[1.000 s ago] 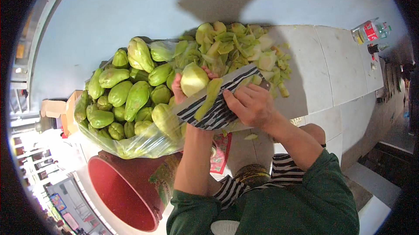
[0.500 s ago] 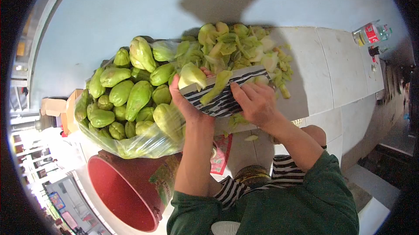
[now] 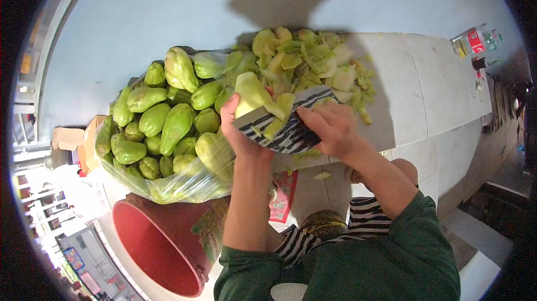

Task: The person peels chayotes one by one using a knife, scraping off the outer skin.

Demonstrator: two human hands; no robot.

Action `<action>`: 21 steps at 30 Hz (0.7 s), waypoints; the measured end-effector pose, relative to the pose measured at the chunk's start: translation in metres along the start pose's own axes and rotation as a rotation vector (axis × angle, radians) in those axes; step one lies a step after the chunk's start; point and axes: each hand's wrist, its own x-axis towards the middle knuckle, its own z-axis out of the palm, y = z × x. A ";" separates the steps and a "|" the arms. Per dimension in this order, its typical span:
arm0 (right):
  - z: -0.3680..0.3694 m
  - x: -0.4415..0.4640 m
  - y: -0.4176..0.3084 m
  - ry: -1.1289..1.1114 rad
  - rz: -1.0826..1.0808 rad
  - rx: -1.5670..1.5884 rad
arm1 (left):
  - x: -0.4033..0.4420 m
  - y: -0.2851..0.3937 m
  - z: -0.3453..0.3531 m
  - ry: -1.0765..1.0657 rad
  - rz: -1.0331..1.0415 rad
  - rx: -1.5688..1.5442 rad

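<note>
In front of me, my left hand (image 3: pixel 246 147) is closed around a partly peeled chayote (image 3: pixel 249 93), its pale flesh facing up. My right hand (image 3: pixel 337 131) grips a broad cleaver (image 3: pixel 296 129), whose shiny blade mirrors black and white stripes. The blade's left end lies against the chayote, just above my left palm. A strip of peel (image 3: pixel 284 106) rests on the blade by the cut. The cleaver's handle is hidden in my right hand. Behind both hands is a heap of peelings (image 3: pixel 299 57). Left of my left hand, a clear plastic bag (image 3: pixel 168 192) holds many unpeeled chayotes (image 3: pixel 177 127).
A large red bucket (image 3: pixel 154 245) lies below the bag, its mouth facing left. Toward the right end of the tiled ledge (image 3: pixel 442 88) are a clear bottle with a red label (image 3: pixel 475 42) and a small dark bottle (image 3: pixel 480 64). Far left stands a cardboard box (image 3: pixel 92 144).
The chayote has turned in my left hand and shows more pale flesh. The peel strip on the blade has changed position, and my right hand with the cleaver has shifted slightly right.
</note>
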 end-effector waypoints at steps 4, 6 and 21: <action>0.003 0.002 0.004 -0.007 0.152 0.034 | -0.005 -0.005 0.006 0.042 0.046 -0.004; 0.001 0.003 0.011 -0.002 0.144 0.054 | -0.007 -0.004 0.015 0.007 0.046 -0.017; -0.017 0.005 0.014 -0.116 0.109 0.099 | -0.002 -0.002 0.006 -0.084 -0.018 0.056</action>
